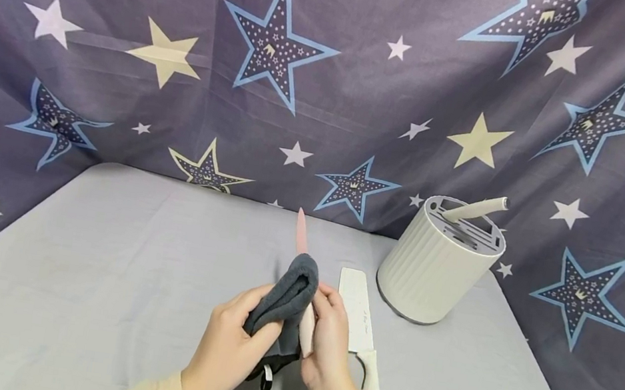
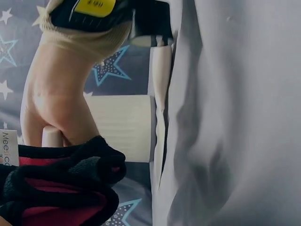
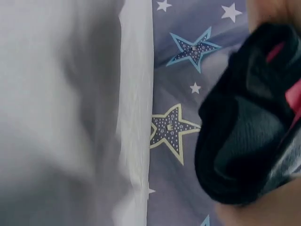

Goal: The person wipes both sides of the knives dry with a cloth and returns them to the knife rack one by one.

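A dark grey cloth with a red inner side is bunched in my left hand, thumb on its near face. The pink blade of a knife points away past the top of the cloth, which covers the lower blade. My right hand grips the knife's white handle. In the left wrist view the handle end shows between the right hand and the folded cloth. The right wrist view has the cloth large at its right side.
A white cleaver lies flat on the grey-covered table, just right of my right hand. Behind it stands a ribbed white knife block with one white-handled knife in its slots. A star-patterned curtain hangs at the table's back edge.
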A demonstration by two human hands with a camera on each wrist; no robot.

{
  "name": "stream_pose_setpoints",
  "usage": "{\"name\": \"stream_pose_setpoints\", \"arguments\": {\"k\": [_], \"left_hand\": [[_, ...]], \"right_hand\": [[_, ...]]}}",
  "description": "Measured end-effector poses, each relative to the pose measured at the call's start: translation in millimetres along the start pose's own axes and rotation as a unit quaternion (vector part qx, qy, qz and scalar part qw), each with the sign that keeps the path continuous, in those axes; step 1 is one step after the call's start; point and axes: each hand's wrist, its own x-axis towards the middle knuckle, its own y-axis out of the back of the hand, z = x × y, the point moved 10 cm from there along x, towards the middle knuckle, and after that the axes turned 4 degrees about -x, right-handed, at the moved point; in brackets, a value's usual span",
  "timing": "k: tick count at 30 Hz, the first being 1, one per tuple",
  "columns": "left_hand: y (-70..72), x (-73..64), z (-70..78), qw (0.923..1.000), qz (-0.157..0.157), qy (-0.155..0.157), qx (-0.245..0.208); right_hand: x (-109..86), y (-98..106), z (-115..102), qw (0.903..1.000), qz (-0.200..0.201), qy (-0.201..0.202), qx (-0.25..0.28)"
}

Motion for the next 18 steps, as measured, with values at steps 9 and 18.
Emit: {"name": "stream_pose_setpoints", "arguments": {"k": [9, 18], "left_hand": [[5.7, 12.5, -1.7, 0.9998, 0.018, 0.002, -0.007], [1.9, 11.6, 8.8, 0.9991, -0.011, -0.039, 0.015]], "right_hand": [[-8.1, -5.5, 1.1, 0.9996, 0.024, 0.014, 0.008], [-9.4, -3.6, 0.7, 0.9991, 0.036, 0.019, 0.011]]}}
